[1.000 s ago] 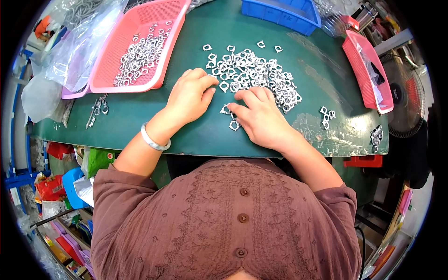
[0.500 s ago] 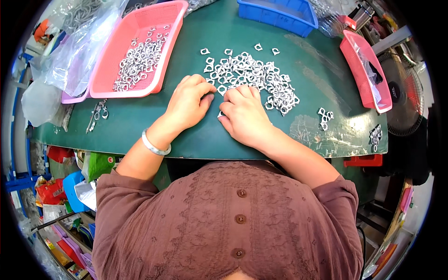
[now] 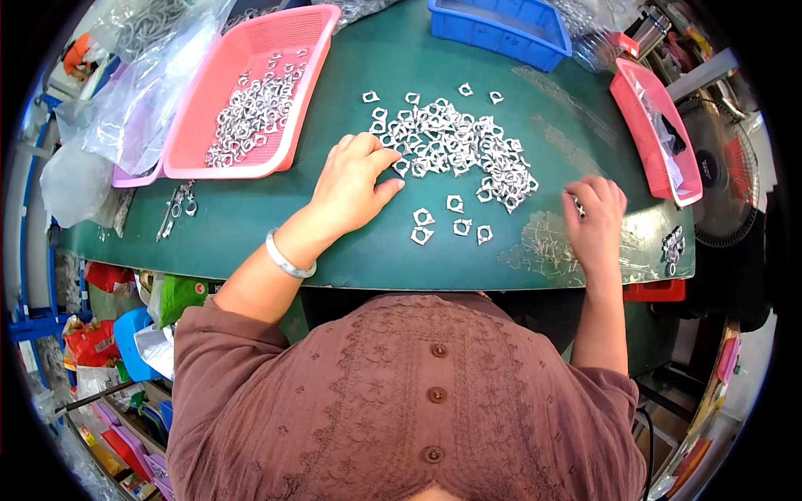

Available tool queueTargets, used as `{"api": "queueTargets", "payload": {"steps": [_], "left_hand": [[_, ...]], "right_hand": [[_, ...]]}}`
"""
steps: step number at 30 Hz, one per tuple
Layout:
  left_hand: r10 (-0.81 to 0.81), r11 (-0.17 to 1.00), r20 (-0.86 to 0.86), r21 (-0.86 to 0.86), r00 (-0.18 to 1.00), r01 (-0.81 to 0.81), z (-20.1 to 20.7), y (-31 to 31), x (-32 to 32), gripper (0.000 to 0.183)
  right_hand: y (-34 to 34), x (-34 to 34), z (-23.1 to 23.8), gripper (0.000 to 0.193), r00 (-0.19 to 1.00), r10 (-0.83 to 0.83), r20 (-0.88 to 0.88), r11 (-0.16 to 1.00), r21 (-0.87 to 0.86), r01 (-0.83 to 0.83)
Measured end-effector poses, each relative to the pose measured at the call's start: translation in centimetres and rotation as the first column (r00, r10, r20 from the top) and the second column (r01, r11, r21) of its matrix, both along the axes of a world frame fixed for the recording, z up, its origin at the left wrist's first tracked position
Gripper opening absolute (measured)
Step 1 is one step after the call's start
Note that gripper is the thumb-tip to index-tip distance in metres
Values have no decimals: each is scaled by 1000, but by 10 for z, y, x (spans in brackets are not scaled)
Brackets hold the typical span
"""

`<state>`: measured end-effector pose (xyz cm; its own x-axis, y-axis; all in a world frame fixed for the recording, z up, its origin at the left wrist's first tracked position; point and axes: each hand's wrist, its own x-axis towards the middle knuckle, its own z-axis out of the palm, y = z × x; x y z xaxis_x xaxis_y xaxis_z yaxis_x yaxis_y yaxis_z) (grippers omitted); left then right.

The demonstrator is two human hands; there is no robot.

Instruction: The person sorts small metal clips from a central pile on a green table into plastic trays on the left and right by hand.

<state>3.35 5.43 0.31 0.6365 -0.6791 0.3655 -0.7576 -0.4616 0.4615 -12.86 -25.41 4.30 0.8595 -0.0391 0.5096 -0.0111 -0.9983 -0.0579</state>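
Observation:
A pile of small silver metal ring pieces with pointed corners point(image 3: 447, 138) lies in the middle of the green table point(image 3: 359, 259). My left hand point(image 3: 351, 179) rests at the pile's left edge, thumb apart from the bent fingers, index fingertip close to a ring piece. Several single ring pieces point(image 3: 454, 204) lie loose on the near side of the pile. Further right, my right hand point(image 3: 597, 215) is curled with thumb and fingers around a small metal ring piece point(image 3: 580, 207); its palm side is hidden.
A pink basket point(image 3: 276, 159) holding more ring pieces stands at the left, beside plastic bags point(image 3: 142, 108). At the back is a blue bin point(image 3: 501, 37); a narrower pink basket point(image 3: 656, 125) stands at the right. Dark small parts point(image 3: 672, 246) lie near the right corner.
My right hand has moved right, from beside the pile to where a small group of ring pieces lay. Several loose pieces now show where it was. The left hand has barely moved.

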Motion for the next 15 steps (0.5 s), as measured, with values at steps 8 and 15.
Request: {"api": "queueTargets", "payload": {"steps": [8,15], "left_hand": [[-10,1000,-22,10,1000,11,-1,-1,0,31],[-35,999,-52,12,998,36,3,-4,-4,27]], "right_hand": [[-27,-36,-22,15,981,-156,-112,987,30,160],[7,6,-8,21,997,63,-54,987,153,-54]]}}
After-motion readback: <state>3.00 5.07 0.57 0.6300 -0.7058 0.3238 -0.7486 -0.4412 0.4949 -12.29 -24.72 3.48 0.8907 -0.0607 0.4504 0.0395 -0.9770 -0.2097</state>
